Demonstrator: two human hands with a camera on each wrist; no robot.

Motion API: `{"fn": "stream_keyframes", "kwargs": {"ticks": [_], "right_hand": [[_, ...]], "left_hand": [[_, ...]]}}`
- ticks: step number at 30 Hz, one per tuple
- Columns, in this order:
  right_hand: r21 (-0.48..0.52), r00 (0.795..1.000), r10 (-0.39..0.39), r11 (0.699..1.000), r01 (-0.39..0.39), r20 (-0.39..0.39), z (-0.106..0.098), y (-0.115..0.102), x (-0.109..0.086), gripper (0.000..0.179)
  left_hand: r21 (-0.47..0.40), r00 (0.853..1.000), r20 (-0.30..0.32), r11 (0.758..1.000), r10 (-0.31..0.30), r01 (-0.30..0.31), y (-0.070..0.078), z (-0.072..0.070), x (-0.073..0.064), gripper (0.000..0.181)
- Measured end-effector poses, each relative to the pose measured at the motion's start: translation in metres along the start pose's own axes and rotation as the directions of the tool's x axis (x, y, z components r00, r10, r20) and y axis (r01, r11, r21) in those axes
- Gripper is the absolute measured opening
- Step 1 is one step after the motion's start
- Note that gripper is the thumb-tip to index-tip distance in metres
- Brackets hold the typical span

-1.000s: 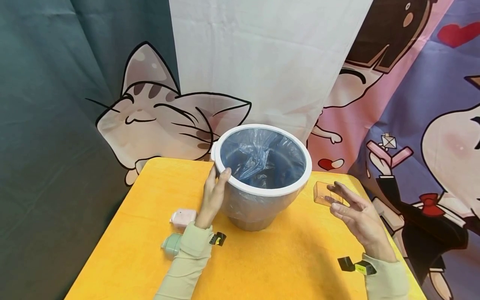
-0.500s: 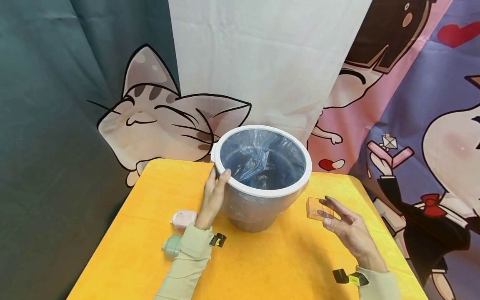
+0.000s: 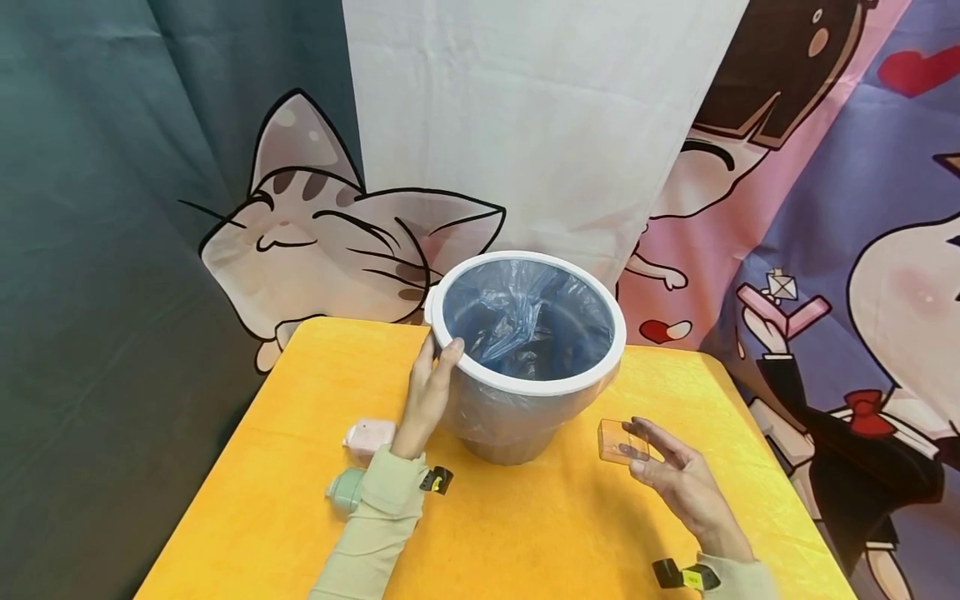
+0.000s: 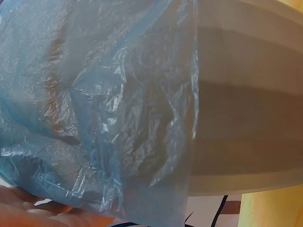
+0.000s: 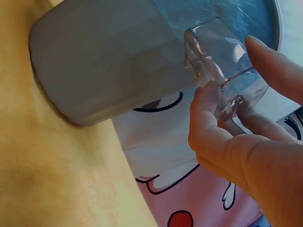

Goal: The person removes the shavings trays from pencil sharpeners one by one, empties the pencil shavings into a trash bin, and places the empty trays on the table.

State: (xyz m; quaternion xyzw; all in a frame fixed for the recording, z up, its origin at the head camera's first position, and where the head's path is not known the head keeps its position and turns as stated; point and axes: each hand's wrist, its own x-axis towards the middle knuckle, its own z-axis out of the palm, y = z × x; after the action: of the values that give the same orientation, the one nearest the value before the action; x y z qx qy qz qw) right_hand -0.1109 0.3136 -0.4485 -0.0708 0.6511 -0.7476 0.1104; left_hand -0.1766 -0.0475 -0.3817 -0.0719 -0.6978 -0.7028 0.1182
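Observation:
A trash bin [image 3: 510,421] with a white rim and a bluish plastic liner [image 3: 517,321] stands on the yellow table. At its left side my left hand [image 3: 426,400] grips the rim, thumb on top. The left wrist view shows the liner's overhang [image 4: 137,118] close up, with fingers [image 4: 52,213] at the lower left. To the right of the bin, above the table, my right hand [image 3: 686,483] pinches a small clear plastic box [image 3: 612,442]. In the right wrist view the box [image 5: 218,52] sits between thumb and fingers, apart from the bin's wall [image 5: 109,56].
A small pink container [image 3: 371,435] and a pale green one [image 3: 347,490] lie left of the bin, beside the left forearm, which partly hides them. Behind the yellow table [image 3: 570,533] hangs a printed cloth [image 3: 532,108] with cartoon figures.
My right hand has moved down and to the left with the clear box, closer to the front of the table. The left hand stays on the bin's rim.

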Motion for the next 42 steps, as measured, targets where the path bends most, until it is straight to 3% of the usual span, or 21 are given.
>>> {"fn": "stream_keyframes", "kwargs": {"ticks": [4, 9, 16, 21, 29, 35, 42], "right_hand": [[0.01, 0.999, 0.031, 0.999, -0.031, -0.012, 0.004, 0.007, 0.0, 0.059], [0.05, 0.998, 0.062, 0.997, -0.061, -0.018, 0.01, 0.017, 0.001, 0.058], [0.059, 0.996, 0.064, 0.996, -0.068, 0.069, 0.015, 0.034, 0.001, 0.058], [0.079, 0.991, 0.112, 0.99, -0.117, 0.068, 0.023, 0.045, 0.001, 0.059], [0.129, 0.988, 0.072, 0.988, -0.09, 0.136, 0.038, 0.064, 0.003, 0.06], [0.092, 0.985, 0.104, 0.989, -0.117, 0.139, 0.05, 0.073, 0.002, 0.065], [0.035, 0.976, 0.128, 0.99, -0.136, 0.177, 0.07, 0.085, 0.007, 0.063]], "left_hand": [[0.002, 1.0, -0.006, 1.0, 0.005, -0.005, -0.018, 0.0, 0.006, 0.066], [0.02, 1.0, -0.023, 1.0, 0.018, -0.018, -0.018, 0.001, 0.006, 0.067], [0.009, 0.999, -0.027, 1.0, 0.016, -0.016, -0.018, 0.001, 0.007, 0.068], [0.004, 1.0, -0.022, 1.0, 0.017, -0.017, -0.019, 0.002, 0.009, 0.068], [-0.003, 1.0, -0.017, 1.0, 0.024, -0.024, -0.018, 0.001, 0.008, 0.066], [0.005, 0.999, -0.023, 0.999, 0.049, -0.049, -0.019, 0.004, 0.009, 0.068], [0.019, 1.0, -0.018, 1.0, 0.016, -0.015, -0.019, 0.002, 0.008, 0.065]]}}
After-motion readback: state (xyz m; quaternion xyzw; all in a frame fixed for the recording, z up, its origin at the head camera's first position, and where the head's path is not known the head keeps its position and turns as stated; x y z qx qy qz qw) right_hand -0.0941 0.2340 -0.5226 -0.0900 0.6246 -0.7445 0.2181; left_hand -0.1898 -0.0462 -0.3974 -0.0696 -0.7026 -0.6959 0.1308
